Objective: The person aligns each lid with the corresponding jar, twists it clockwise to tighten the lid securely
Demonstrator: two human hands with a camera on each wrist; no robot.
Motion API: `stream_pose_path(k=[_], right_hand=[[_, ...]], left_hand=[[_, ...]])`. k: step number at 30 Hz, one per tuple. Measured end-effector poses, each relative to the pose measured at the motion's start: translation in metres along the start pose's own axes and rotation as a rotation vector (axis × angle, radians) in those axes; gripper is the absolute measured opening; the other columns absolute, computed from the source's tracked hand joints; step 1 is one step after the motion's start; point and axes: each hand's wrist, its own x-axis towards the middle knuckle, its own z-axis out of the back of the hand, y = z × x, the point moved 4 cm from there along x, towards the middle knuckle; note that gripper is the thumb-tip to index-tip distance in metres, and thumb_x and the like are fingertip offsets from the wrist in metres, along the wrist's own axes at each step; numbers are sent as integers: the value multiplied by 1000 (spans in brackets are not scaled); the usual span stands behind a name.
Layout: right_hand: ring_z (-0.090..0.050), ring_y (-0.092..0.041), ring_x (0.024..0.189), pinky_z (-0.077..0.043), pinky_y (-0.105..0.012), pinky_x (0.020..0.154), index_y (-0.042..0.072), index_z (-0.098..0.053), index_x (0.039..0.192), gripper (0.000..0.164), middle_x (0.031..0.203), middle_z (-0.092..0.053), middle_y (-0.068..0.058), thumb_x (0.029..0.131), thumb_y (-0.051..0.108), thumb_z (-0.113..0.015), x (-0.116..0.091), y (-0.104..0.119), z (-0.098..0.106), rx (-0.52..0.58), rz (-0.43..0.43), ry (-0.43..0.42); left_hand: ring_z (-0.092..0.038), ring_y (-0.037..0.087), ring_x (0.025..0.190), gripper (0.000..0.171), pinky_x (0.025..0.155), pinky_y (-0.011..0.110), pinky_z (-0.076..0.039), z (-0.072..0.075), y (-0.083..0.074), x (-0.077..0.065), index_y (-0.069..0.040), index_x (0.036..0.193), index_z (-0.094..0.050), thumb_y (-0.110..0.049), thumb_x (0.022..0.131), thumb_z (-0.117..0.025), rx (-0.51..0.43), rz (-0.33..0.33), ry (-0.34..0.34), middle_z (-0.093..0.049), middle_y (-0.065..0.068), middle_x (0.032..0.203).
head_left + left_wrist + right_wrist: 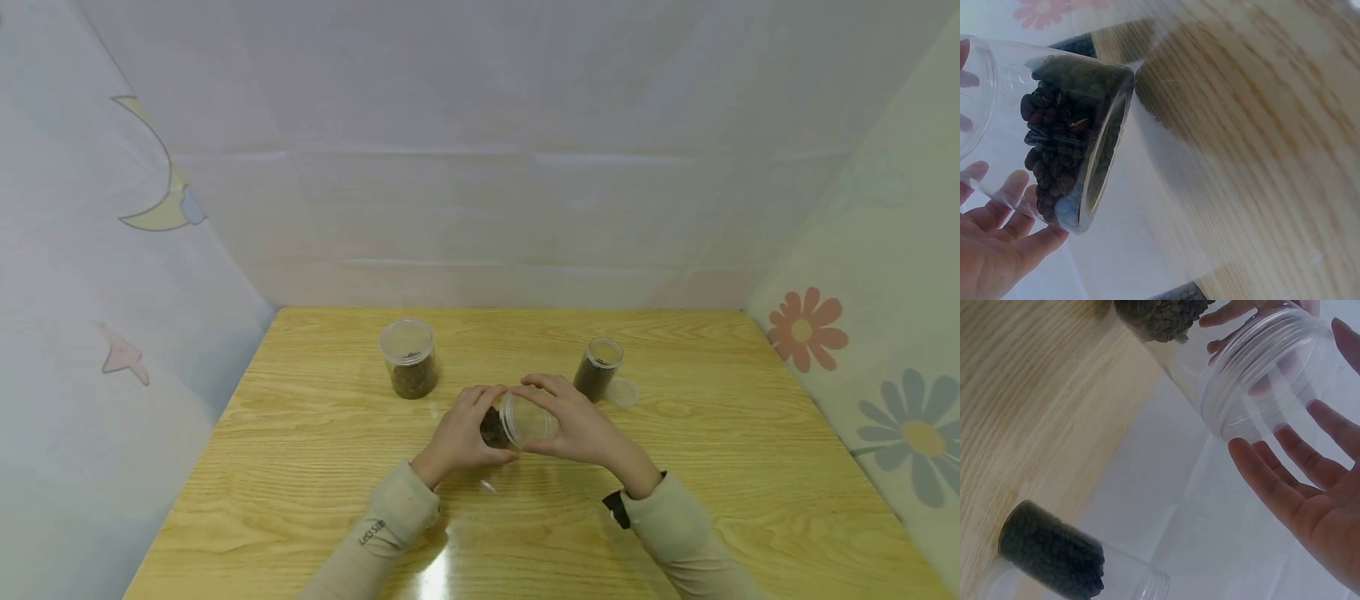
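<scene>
- Jar (519, 423) of clear plastic or glass, part filled with dark beans (1063, 134), is sitting between the two hands, both of them touching it
- Left hand (467, 429) is holding the bean-filled lower part, its fingers and thumb curving widely round the wall
- Right hand (581, 425) is cupping the ridged clear end, fingers spreading in a broad arc with the tips meeting its edge; the views are leaving it unclear whether a separate lid is sitting in that grip
- Long axis is running across from one palm to the other on a tilt, the base pointing to the left hand's side and the ridged end leaning into the right hand
- Beans are lying at the base end, so their mass is being borne nearer the left hand; whether the base is touching the worktop (300, 500) is hard to tell
- Slim jar (597, 371) is standing just beyond the right hand, a clear disc (624, 392) lying beside its foot
- Wide jar (411, 362) is standing ahead of the left hand, towards its outer side
</scene>
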Motion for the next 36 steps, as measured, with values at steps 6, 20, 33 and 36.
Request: stream_pose_path(k=[6,20,33,36], right_hand=[[-45,-35,113,-44,-49,86,4,-51,126,69,126,-47,-18,67,25,-81,0,1,1,6,-19,5],[-45,-36,112,-46,-49,83,4,-46,131,78,126,-45,-19,65,25,-83,-3,-5,-4,20,20,-10],[-50,-36,108,-47,-50,81,5,-48,130,75,123,-48,-18,70,40,-76,-1,-5,-6,0,-169,-7],[-52,-38,105,-47,-51,79,4,-49,129,74,122,-49,-20,71,42,-75,0,-5,-7,-6,-214,-5]], left_hand=[[-42,25,114,90,89,41,-44,1,0,-1,-10,135,-38,-41,62,-82,-5,4,0,-45,10,127],[-41,25,115,90,90,41,-43,1,1,-1,-11,135,-37,-40,63,-82,-19,16,4,-44,10,128],[-42,25,114,90,89,41,-44,1,1,0,-11,135,-38,-43,63,-81,5,19,1,-45,9,127],[-43,25,113,90,88,42,-44,1,0,0,-11,135,-38,-42,63,-81,11,15,-3,-46,10,127]])
